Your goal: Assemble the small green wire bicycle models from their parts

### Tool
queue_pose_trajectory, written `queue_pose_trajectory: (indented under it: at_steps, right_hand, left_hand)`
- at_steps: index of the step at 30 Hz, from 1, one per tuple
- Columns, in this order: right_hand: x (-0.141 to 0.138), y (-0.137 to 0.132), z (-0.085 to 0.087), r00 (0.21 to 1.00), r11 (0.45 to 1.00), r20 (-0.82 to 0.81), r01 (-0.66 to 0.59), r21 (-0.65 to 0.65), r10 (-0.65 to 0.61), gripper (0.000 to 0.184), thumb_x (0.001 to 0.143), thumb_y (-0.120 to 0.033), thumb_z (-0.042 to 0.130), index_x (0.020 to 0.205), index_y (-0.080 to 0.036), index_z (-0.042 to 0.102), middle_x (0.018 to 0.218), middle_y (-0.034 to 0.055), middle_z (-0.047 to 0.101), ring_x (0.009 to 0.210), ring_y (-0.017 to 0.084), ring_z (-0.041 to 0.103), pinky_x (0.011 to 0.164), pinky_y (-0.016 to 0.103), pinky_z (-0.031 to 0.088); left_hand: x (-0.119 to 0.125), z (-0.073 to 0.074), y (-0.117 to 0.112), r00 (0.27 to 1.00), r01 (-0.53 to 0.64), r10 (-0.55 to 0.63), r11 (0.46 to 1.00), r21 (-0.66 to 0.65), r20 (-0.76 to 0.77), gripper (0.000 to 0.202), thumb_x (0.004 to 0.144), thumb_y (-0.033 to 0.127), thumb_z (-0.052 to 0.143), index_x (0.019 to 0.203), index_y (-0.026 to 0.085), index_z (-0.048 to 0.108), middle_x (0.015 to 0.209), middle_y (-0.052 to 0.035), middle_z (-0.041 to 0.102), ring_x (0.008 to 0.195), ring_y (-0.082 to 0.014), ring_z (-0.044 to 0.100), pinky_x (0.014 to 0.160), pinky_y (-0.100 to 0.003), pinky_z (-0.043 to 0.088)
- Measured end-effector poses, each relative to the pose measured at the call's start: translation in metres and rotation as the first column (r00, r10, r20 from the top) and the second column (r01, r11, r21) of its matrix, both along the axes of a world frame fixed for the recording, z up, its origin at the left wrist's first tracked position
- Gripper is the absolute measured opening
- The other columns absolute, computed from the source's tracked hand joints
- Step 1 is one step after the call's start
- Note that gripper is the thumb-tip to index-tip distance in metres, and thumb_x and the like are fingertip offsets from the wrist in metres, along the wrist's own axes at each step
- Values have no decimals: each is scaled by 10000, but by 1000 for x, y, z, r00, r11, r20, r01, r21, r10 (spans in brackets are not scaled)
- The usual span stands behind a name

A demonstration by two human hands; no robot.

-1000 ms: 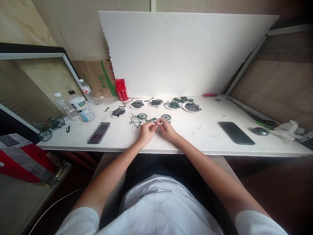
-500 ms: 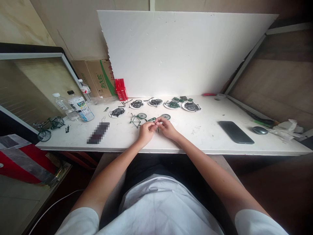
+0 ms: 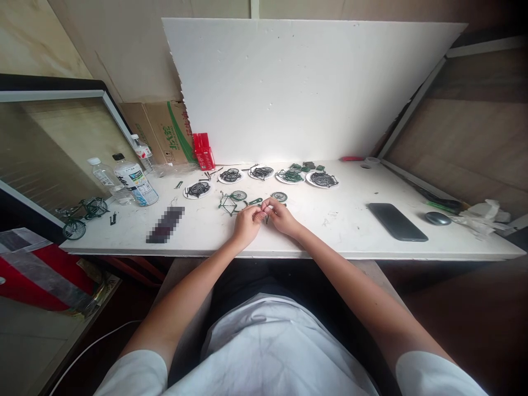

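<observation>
My left hand [image 3: 247, 221] and my right hand [image 3: 282, 216] meet fingertip to fingertip above the white table [image 3: 198, 236]. Both are closed in a pinch; what they grip is mostly hidden, with only a thin dark piece showing beneath the right fingers. Just beyond the left hand lies a green miniature bicycle frame [image 3: 227, 204], with a small spoked wheel [image 3: 238, 195] by it. A green chain-guard-like part [image 3: 253, 202] rests behind the fingers. Another small wheel [image 3: 279, 196] lies behind the right hand.
White plates of small dark parts, such as one plate [image 3: 198, 197], line the back. An assembled miniature bicycle [image 3: 85, 216] stands far left, near bottles [image 3: 138, 184]. On the right are a phone [image 3: 397, 222] and a mouse [image 3: 438, 219]. A white board [image 3: 313, 93] leans behind.
The view has shifted very slightly. Both hands stay together in the same place, with hardly any visible finger movement.
</observation>
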State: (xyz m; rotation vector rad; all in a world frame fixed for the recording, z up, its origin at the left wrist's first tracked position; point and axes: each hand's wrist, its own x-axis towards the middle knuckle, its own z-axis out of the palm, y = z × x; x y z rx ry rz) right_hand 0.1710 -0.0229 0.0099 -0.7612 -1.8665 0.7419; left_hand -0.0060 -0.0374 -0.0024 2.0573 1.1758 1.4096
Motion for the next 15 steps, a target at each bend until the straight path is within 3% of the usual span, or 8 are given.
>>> queue_pose_trajectory:
  at_steps: [6,11,15]
  right_hand:
    - [-1,3,-5,1000,1000,-18,-2,3,2,162,1052,-353,495,932,-252,537,916,52,581,888,236,554,851,405,478]
    - [0,2,-1,998,999,-69,-7,-40,4,238,1069,-460,520,974,-248,572,913,49,609,883,229,594,809,381,501]
    - [1,0,5,995,998,-90,30,-46,-34,311,1026,-543,627,1002,-234,654,976,65,667,905,231,637,806,381,497]
  left_hand:
    - [2,2,1,996,51,-48,998,-28,79,263,968,436,714,853,202,754,847,-71,741,754,-208,684,674,-307,494]
    - [2,-3,6,960,183,-149,975,-123,239,337,953,517,736,931,182,769,867,-75,775,725,-206,747,654,-299,537]
    - [1,-5,9,923,222,-141,954,-199,357,407,901,553,798,1021,165,782,865,-77,796,678,-205,767,631,-288,549]
